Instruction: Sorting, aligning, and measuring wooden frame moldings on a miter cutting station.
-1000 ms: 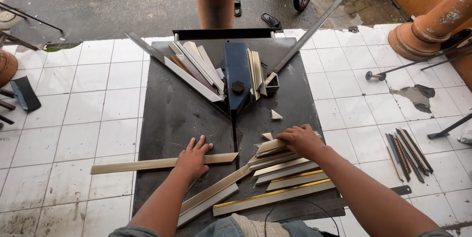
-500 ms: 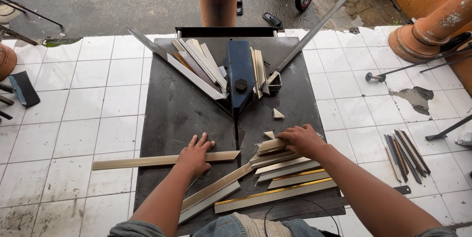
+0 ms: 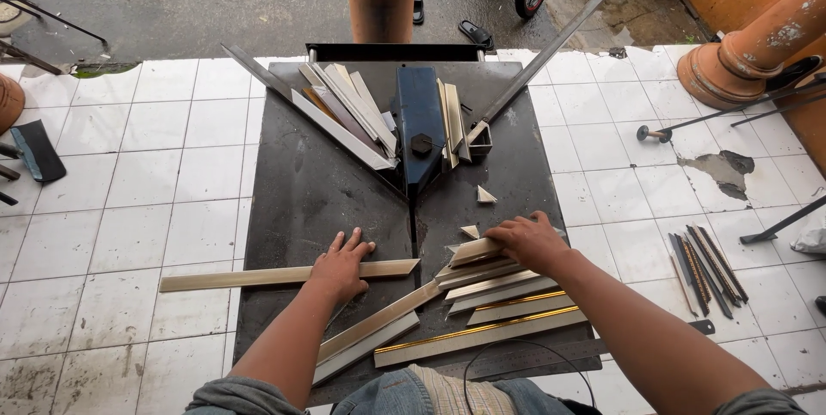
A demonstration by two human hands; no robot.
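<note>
Here, a person leans over a black metal cutter base (image 3: 318,183) set on a white tiled floor (image 3: 146,209). The left hand (image 3: 342,262) lies flat, fingers spread, pressing down on a long pale strip (image 3: 258,276) that runs out to that hand's left, its near end cut to a slant. The right hand (image 3: 529,240) curls loosely over the top piece of a stack of mitred strips (image 3: 503,295) just below it — resting rather than clamped, as far as can be judged.

The risks look plain. The long strip hangs well off the base to the left, so any lift of the left hand could let it tip or slide. The stack under the right hand is fanned, not squared, and a nudge could scatter it. Cut ends are sharp-pointed, and the dark blue blade housing (image 3: 419,122) stands ahead of both hands, between them. Small triangular offcuts (image 3: 485,196) lie near the right hand and could catch under a strip.

The strips look like thin moulding — smooth, cream to beige, one with a bright gold edge (image 3: 482,336). More pale lengths (image 3: 353,114) lean in a fan beyond the left hand. The base is matt and scuffed; the tiles are glossy with stained grout.
</note>
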